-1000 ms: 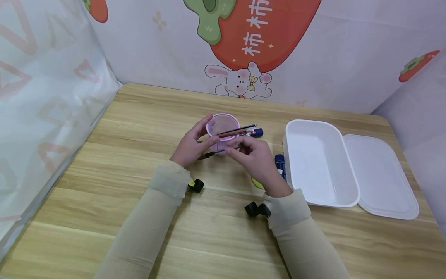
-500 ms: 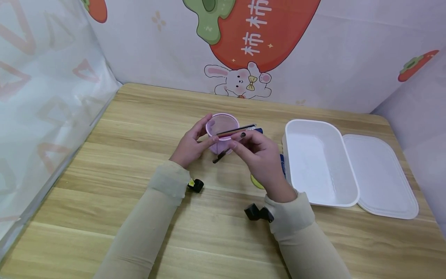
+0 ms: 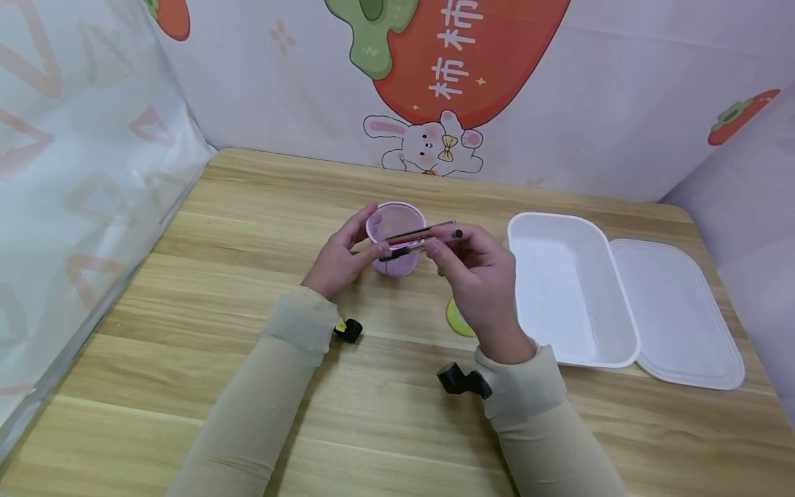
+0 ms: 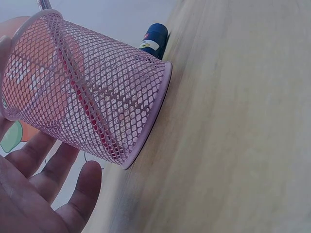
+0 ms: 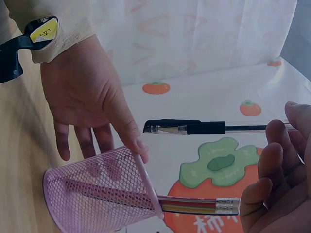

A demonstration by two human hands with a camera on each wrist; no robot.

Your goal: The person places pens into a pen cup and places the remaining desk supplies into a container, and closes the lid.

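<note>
While fingers of the left hand (image 3: 340, 261) hold the cup (image 4: 97, 82), the right hand (image 3: 483, 276) pinches a pen (image 5: 206, 127) at the cup's three o'clock in head view, near pencils (image 5: 189, 206).

Pink diamond-mesh cup (image 4: 97, 87), black-and-clear pen (image 5: 214, 127)

beige sleeves (image 3: 248, 400) | folded cuffs (image 3: 301, 321) | black wrist cameras (image 3: 452, 378) | yellow left-wrist label (image 5: 44, 31), dark writing

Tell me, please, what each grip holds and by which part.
Left grip: mesh cup, by rim and side. Right grip: pen, by its clear barrel.
</note>
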